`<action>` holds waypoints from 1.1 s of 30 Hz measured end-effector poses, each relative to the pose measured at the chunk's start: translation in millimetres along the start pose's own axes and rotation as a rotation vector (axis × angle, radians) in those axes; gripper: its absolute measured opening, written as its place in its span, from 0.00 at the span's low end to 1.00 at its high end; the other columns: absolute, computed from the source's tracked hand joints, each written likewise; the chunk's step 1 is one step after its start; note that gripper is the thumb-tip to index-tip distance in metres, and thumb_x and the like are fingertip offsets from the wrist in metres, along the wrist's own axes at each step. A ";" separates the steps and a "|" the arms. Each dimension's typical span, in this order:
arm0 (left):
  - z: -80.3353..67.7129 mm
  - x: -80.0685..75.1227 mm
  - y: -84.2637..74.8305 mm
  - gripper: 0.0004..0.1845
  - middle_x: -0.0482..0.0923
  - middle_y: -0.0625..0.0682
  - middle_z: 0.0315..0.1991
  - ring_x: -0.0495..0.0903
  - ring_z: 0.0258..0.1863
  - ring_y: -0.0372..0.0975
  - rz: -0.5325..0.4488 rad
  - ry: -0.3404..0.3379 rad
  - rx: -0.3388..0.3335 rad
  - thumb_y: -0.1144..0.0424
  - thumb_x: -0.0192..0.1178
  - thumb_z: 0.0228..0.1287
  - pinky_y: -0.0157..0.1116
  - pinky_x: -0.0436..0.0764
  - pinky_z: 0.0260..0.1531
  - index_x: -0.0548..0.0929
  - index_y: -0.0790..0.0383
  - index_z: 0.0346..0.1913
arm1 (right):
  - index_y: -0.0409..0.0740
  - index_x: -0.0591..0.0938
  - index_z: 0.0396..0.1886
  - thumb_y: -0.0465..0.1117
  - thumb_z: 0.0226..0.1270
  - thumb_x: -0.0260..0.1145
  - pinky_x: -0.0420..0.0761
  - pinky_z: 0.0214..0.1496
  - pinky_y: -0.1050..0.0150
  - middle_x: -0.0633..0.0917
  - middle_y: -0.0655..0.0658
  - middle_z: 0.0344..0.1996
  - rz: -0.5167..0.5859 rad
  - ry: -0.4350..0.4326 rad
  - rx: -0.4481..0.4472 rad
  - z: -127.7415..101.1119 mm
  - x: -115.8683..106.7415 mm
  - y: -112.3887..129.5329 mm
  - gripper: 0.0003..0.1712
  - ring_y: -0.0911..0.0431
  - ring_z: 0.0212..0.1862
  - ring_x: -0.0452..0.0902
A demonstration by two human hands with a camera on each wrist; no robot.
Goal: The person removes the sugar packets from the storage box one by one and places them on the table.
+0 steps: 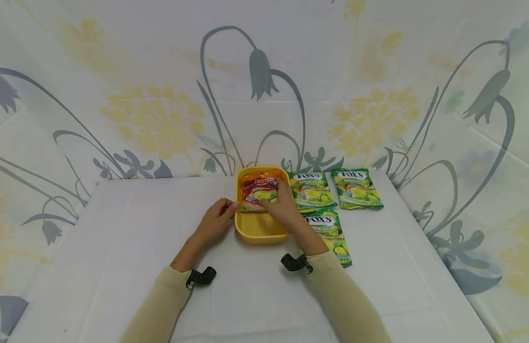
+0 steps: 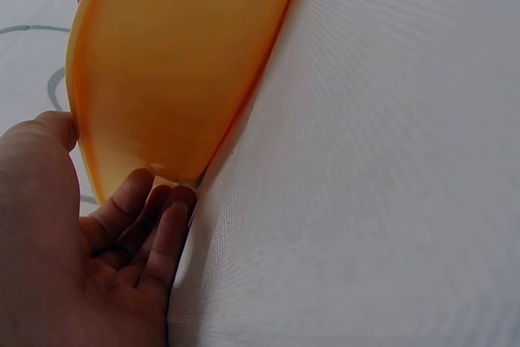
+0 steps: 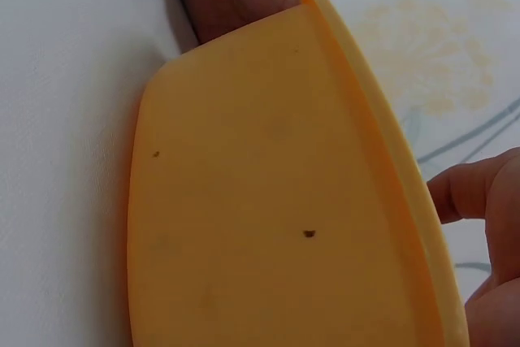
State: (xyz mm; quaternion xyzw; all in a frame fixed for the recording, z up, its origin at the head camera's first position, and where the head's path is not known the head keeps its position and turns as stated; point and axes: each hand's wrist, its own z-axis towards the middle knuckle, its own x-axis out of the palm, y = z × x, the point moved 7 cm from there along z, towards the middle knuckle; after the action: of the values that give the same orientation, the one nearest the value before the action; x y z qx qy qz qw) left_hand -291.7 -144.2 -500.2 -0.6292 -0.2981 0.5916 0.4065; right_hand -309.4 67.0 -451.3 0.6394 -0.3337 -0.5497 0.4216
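Note:
A yellow plastic container stands on the table in the head view. Inside its far part lies a red Fox's Fruits candy packet; an orange edge shows behind it. My right hand reaches into the container and pinches this packet, thumb on its front and fingers at its right side. With my left hand I hold the container's left side. In the left wrist view, the thumb meets the rim and curled fingers touch the outer wall. The right wrist view shows mostly the container's outer wall.
Right of the container are three green Fox's Spring Tea packets: one beside it, one farther right, and one nearer me, partly behind my right forearm. A white cloth covers the table; a flower-patterned sheet hangs behind.

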 end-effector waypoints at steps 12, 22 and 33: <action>1.3 0.3 0.8 0.23 0.81 0.55 0.45 0.77 0.44 0.45 -0.005 -0.005 0.012 0.43 0.52 0.84 0.42 0.77 0.48 0.80 0.62 0.54 | 0.38 0.56 0.82 0.40 0.72 0.70 0.67 0.78 0.43 0.74 0.34 0.71 -0.040 -0.005 -0.012 1.2 0.5 0.8 0.47 0.40 0.70 0.73; 0.0 0.1 -0.3 0.23 0.82 0.56 0.49 0.79 0.49 0.46 -0.011 0.006 0.007 0.43 0.51 0.84 0.44 0.78 0.53 0.79 0.62 0.54 | 0.41 0.57 0.81 0.35 0.74 0.66 0.69 0.76 0.45 0.73 0.35 0.71 0.041 -0.011 -0.092 3.0 -3.4 1.5 0.42 0.42 0.70 0.73; -0.5 -0.1 -1.5 0.22 0.81 0.55 0.47 0.77 0.46 0.46 0.006 -0.003 0.008 0.43 0.52 0.84 0.44 0.77 0.50 0.80 0.62 0.53 | 0.38 0.60 0.80 0.37 0.78 0.63 0.70 0.76 0.44 0.74 0.33 0.70 0.091 0.037 -0.007 0.8 -1.2 -1.8 0.37 0.41 0.68 0.74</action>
State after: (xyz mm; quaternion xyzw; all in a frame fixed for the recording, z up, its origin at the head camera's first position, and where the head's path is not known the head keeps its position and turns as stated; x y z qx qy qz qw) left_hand -291.1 -143.6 -498.9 -0.6274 -0.2945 0.5950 0.4069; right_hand -310.5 68.7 -452.5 0.6320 -0.3527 -0.5192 0.4545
